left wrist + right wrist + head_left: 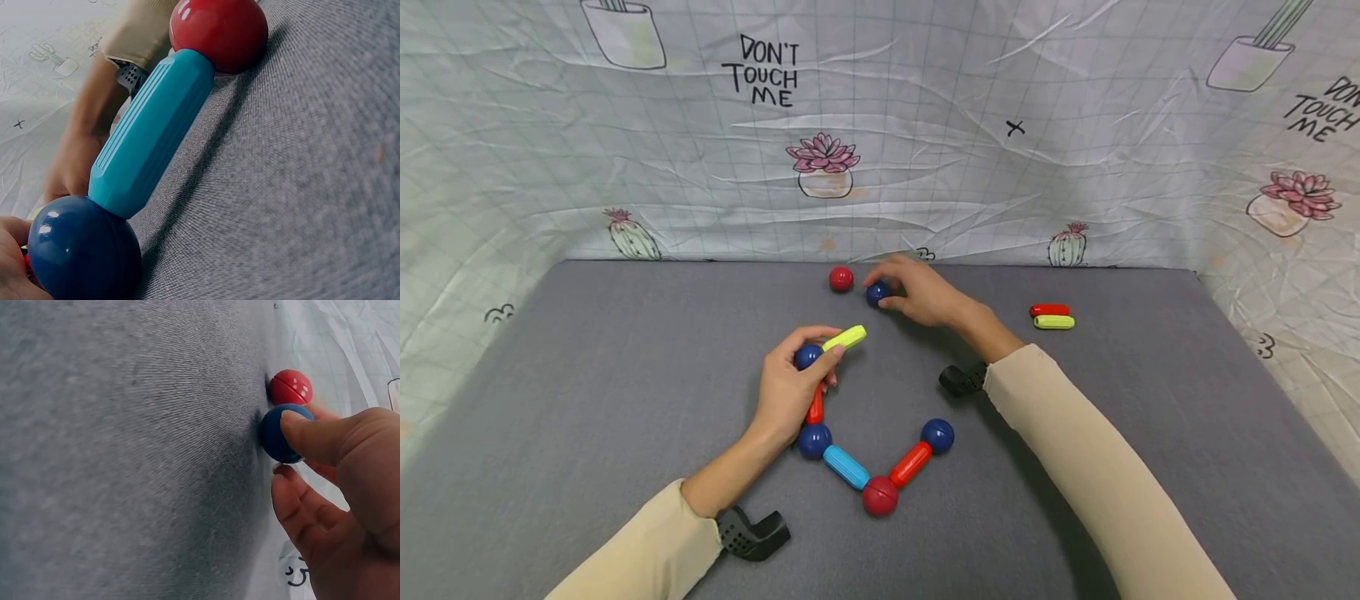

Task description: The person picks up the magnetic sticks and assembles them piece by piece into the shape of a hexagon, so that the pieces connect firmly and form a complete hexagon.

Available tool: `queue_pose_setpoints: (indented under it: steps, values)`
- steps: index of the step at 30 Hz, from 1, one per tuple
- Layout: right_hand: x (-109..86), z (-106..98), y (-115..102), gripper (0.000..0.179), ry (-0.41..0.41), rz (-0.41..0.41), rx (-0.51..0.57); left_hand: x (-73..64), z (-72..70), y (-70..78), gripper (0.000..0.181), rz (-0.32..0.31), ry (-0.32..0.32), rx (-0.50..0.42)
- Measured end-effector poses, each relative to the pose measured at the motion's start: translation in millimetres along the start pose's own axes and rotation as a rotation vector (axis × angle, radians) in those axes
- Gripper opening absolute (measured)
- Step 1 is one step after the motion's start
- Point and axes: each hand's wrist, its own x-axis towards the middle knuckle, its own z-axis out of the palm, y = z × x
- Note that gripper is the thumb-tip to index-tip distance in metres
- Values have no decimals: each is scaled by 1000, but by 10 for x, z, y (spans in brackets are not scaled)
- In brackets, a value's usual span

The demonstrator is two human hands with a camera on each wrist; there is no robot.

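Observation:
My left hand [782, 392] grips a blue ball [807, 357] with a yellow-green rod [847, 337] at it, the thumb lying along the rod's near end. From under that hand a red rod [815, 407] runs to a second blue ball [815, 441]. A light-blue rod [846, 467], a red ball [880, 497], another red rod [911, 464] and a blue ball [937, 436] continue the chain. Farther back, my right hand [921, 293] pinches a separate blue ball [278, 434] between thumb and fingers, low at the tabletop.
A loose red ball [841, 279] lies left of the right hand, near the table's back edge. On the right, a red rod [1049, 310] and a yellow-green rod [1054, 322] lie side by side. A printed cloth [925, 183] hangs behind the grey table [625, 358].

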Motion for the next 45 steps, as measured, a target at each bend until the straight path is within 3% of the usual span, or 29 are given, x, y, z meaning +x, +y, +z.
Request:
queue_pose_setpoints:
  steps: [11, 18, 27, 45]
  values:
    - [-239, 39, 72, 33, 14, 27, 61, -3, 6, -4, 21, 3, 6, -4]
    - [-423, 46, 35, 33, 38, 92, 218, -9, 10, -20, 21, 2, 6, 9]
    - [-588, 29, -38, 36, 49, -34, 354, -16, 17, -31, 21, 2, 3, 16]
    - [-619, 57, -139, 35, 53, -105, 431, -14, 5, -19, 22, 12, 6, 32]
